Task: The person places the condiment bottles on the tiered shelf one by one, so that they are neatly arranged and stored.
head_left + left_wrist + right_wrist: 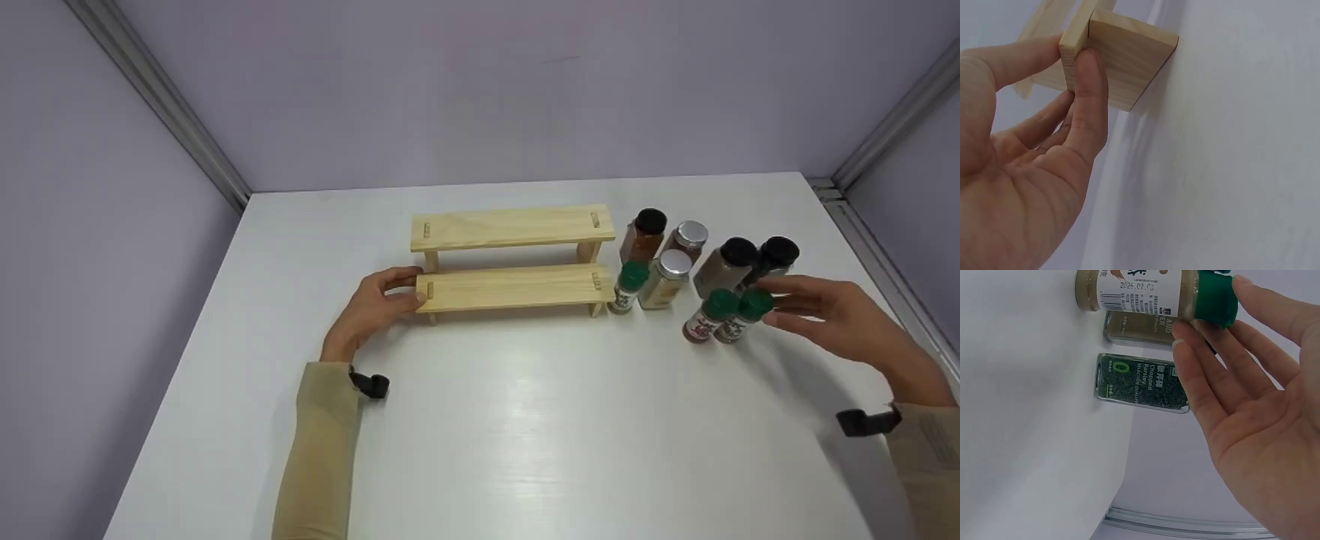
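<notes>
A pale wooden two-tier rack (517, 289) stands on the white table. My left hand (379, 304) pinches the left end of its lower shelf (1079, 31), thumb and fingers on opposite faces. At the right, my right hand (832, 315) has its fingers spread loosely around a green-capped spice jar (739, 319). In the right wrist view the thumb tip is right at the green cap (1216, 298), and the other fingers extend beneath it. Another green-capped jar (705, 319) with reddish contents stands beside that one.
Close to the rack's right end are a third green-capped jar (628, 289), a silver-capped jar (664, 281) and a black-capped red-brown jar (643, 236). A chopped parsley jar (1143, 385) stands behind my right fingers. Walls (510, 97) border the table's back and sides.
</notes>
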Motion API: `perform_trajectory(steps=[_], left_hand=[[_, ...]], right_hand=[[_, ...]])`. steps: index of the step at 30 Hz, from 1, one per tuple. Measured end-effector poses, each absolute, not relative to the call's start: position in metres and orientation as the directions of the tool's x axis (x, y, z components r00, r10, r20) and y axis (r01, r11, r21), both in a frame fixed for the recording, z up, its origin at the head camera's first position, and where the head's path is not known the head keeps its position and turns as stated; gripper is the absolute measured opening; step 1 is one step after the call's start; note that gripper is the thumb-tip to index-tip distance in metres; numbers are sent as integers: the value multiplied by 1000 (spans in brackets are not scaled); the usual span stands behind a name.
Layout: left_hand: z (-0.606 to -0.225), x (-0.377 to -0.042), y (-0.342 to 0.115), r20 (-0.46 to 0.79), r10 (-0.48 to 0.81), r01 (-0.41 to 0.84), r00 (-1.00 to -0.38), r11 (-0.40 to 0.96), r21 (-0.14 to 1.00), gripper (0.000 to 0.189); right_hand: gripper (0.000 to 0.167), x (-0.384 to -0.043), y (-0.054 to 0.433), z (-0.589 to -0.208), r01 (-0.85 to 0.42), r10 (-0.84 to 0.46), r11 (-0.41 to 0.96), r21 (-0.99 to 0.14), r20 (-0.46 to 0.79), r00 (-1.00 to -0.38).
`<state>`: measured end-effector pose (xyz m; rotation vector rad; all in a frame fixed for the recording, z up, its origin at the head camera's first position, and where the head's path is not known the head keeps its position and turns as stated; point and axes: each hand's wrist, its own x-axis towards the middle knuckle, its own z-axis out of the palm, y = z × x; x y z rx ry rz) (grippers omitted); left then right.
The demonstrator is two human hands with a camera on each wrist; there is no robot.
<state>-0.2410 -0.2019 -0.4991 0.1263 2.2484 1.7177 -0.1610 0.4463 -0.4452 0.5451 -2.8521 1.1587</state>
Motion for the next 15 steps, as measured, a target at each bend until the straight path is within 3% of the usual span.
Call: perform_trajectory(steps=[7,15], left_hand=[[-502,-242,-204,-182,279,-124,-943,215,969,57],[-501,-241,-205,-178,290,-110,-940,237,965,58]], right_hand=[[48,-164,443,-452,-330,-306,666,-669,158,-939],[46,-165,440,-450,-372,-311,674,-638,212,-926]])
